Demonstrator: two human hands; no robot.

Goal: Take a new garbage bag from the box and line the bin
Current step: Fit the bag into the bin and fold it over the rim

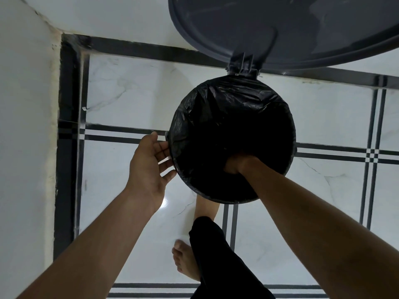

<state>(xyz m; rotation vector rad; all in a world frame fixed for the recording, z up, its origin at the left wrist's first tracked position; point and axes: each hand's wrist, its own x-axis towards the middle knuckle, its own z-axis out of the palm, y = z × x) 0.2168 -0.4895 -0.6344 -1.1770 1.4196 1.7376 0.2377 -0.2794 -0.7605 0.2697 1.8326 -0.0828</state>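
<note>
The fingers of my left hand are straight and loosely spread, their tips touching the left outside edge of the bin, right where the black bag folds over the rim; the thumb points away toward the far side and nothing is gripped. My right hand is down inside the bin, on the near side of the opening, and I see only the wrist and the back of the hand against the dark plastic, so I cannot tell how those fingers are set or whether they hold the bag. The bag sits in the bin with its mouth turned out over the rim all the way round, crinkled and glossy along the far and left edges, and black in the middle where no detail shows. The grey lid stands open at the far side, hinged to the bin's far edge and filling the upper right of my view. The bin stands on a white marble floor with dark stripes crossing it. A white wall runs along the left. Near me, below the bin, a bare foot rests on the floor, beside a leg in black cloth, with the other foot partly hidden under the bin's near edge.
</note>
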